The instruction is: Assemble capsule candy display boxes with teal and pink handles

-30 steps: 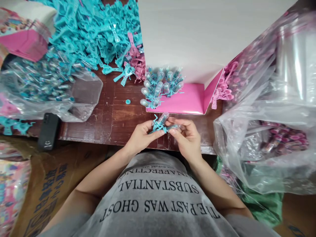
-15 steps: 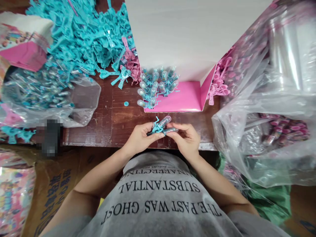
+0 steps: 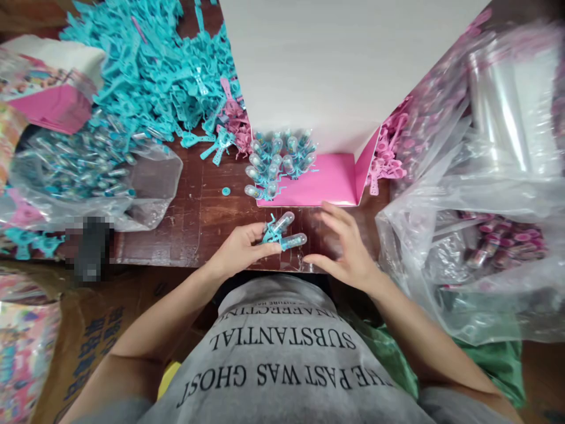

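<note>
My left hand is closed on a teal plastic toy piece with two clear capsules, held just above the near edge of the brown wooden table. Just to the right of that piece, my right hand is open with spread fingers and holds nothing. Beyond both hands, a cluster of finished capsule toys stands on the pink floor of an open box.
A heap of loose teal parts fills the back left, with some pink parts beside it. A clear bag of capsules lies at the left. Large plastic bags with pink items crowd the right. A dark blurred object sits at the table's left edge.
My right hand has let go of the toy piece and moved away to the right, fingers spreading. My left hand keeps the piece and has shifted slightly left.
</note>
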A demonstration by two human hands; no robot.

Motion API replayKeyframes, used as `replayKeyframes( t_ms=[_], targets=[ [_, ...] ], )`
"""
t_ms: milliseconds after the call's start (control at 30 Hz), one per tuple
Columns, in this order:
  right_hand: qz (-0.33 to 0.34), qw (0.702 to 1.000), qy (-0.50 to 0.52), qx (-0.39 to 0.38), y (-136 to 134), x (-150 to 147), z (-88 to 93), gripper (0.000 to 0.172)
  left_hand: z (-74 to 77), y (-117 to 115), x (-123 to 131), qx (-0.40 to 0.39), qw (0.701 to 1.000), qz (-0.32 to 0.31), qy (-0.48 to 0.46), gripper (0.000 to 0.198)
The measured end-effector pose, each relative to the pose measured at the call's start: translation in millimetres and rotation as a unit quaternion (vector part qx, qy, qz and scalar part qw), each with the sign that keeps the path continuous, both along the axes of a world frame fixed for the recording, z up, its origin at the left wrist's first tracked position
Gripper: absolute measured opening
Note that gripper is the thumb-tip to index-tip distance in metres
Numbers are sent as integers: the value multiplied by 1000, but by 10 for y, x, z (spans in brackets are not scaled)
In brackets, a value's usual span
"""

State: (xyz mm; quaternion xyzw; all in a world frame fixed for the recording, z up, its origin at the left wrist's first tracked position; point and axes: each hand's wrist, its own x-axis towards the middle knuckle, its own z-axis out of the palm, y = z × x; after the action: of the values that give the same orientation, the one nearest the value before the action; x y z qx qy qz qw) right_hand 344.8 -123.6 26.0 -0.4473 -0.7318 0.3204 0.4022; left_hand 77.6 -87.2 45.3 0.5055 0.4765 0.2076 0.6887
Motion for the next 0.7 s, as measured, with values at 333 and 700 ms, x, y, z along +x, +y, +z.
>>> replayKeyframes(
  t_ms=[333, 700],
  targets=[
    [112, 947, -195, 228, 333, 176, 516, 35, 85, -43, 146, -200, 970, 1, -138, 54],
    [214, 968, -105, 75, 616, 265, 740, 26, 52, 56, 13, 169, 981, 96, -8, 47]
  ],
)
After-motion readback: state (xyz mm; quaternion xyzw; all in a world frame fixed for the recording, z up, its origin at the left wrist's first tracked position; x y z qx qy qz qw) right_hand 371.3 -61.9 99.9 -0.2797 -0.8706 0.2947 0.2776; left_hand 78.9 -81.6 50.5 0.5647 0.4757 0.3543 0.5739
